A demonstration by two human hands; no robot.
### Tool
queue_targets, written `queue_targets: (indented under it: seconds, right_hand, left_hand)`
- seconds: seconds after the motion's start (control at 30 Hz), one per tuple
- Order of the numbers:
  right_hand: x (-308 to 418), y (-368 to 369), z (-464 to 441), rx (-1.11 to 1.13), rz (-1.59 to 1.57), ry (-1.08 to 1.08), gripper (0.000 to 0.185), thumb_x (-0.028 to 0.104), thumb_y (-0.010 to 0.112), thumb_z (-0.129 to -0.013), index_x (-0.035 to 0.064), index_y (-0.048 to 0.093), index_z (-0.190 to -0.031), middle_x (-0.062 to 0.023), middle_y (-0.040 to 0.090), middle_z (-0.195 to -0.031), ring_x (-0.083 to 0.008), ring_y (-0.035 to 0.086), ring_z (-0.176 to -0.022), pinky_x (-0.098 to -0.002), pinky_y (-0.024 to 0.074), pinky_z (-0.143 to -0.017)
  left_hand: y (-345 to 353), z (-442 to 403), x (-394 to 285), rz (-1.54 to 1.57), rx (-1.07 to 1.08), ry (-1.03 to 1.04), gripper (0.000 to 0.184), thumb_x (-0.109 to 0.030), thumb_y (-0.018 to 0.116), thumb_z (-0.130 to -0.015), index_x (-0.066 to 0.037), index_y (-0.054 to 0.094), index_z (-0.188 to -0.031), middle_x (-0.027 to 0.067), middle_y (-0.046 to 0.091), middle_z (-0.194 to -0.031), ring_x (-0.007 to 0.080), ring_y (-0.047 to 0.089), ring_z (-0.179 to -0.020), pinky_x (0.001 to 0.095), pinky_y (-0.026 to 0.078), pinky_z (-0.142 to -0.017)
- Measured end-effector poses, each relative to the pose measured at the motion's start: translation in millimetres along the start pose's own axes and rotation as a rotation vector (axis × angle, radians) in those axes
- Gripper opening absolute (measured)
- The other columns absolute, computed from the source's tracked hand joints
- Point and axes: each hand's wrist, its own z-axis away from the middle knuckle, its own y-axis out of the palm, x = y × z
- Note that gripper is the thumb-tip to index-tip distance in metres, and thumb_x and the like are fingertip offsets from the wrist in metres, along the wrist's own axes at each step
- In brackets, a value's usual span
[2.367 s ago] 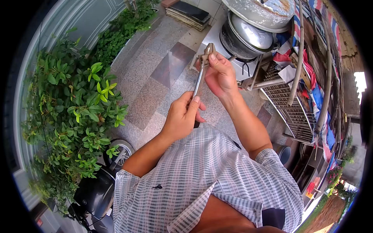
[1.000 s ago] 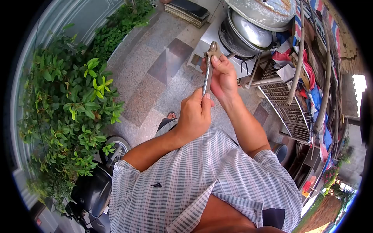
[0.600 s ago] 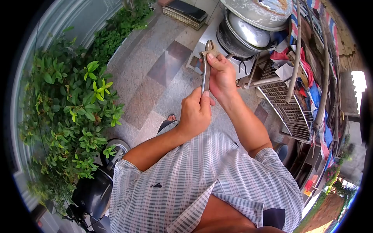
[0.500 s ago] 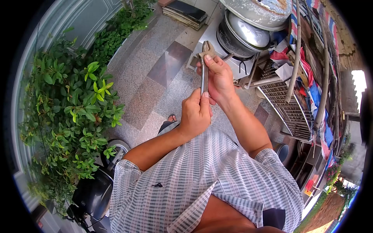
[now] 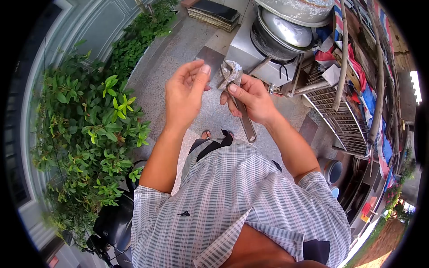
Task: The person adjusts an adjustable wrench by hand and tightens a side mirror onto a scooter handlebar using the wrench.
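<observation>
An adjustable wrench (image 5: 241, 107) is in my right hand (image 5: 254, 98), which closes round it just below the head, thumb near the jaw. Its jaws point up and to the left, and the metal handle slants down to a hole at its end. To the left of the wrench head, apart from it, my left hand (image 5: 185, 94) is raised with the thumb up and the fingers loosely curved. Nothing shows in the left hand, though part of its fingers is hidden behind the thumb.
Leafy bushes (image 5: 107, 120) grow on the left, above a black motorbike part (image 5: 111, 223). A dark lidded pot (image 5: 275, 42) stands on a metal stove (image 5: 241, 44) ahead. On the right are a metal rack (image 5: 333, 118), wooden poles (image 5: 344, 58) and a bucket (image 5: 330, 170).
My left hand has let go of the wrench handle and moved up and left. The wrench has tilted and come lower in my right hand, its handle end now swung to the right.
</observation>
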Motion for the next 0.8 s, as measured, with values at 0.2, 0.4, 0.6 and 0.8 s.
queue_targets:
  seconds: [0.2, 0.4, 0.6, 0.8]
  right_hand:
    - [-3, 14, 13, -0.105, 0.156, -0.032, 0.013, 0.016, 0.061, -0.103, 0.0032, 0.06, -0.105, -0.0048, 0.064, -0.074, -0.0072, 0.052, -0.051, -0.0239, 0.0402, -0.045]
    - [-10, 15, 17, -0.194, 0.218, 0.031, 0.012, 0.016, 0.063, -0.102, 0.0041, 0.061, -0.105, -0.0015, 0.06, -0.067, -0.0063, 0.048, -0.049, -0.0238, 0.0372, -0.043]
    - [-10, 16, 26, -0.214, 0.221, 0.063, 0.014, 0.018, 0.065, -0.101, 0.0039, 0.063, -0.101, -0.001, 0.059, -0.066, -0.0061, 0.048, -0.048, -0.0245, 0.0371, -0.042]
    - [-11, 14, 23, -0.212, 0.252, 0.101, 0.017, 0.02, 0.066, -0.101, 0.0031, 0.063, -0.102, -0.0023, 0.062, -0.067, -0.0072, 0.053, -0.049, -0.0237, 0.0391, -0.043]
  left_hand:
    - [14, 9, 17, -0.011, 0.15, 0.004, 0.028, -0.018, 0.067, -0.1, 0.007, 0.072, -0.092, 0.0063, 0.071, -0.08, 0.0089, 0.061, -0.067, 0.0253, 0.049, -0.061]
    - [20, 20, 31, -0.072, 0.076, 0.021, 0.027, -0.017, 0.067, -0.1, 0.009, 0.072, -0.097, 0.0075, 0.072, -0.083, 0.0093, 0.064, -0.073, 0.0252, 0.051, -0.064]
    - [19, 23, 34, 0.012, 0.131, -0.02, 0.027, -0.017, 0.067, -0.1, 0.01, 0.072, -0.103, 0.0087, 0.073, -0.086, 0.0097, 0.064, -0.074, 0.025, 0.052, -0.065]
    - [22, 23, 40, 0.067, 0.104, -0.056, 0.027, -0.018, 0.066, -0.101, 0.008, 0.072, -0.1, 0.0054, 0.071, -0.081, 0.0074, 0.061, -0.068, 0.0242, 0.049, -0.059]
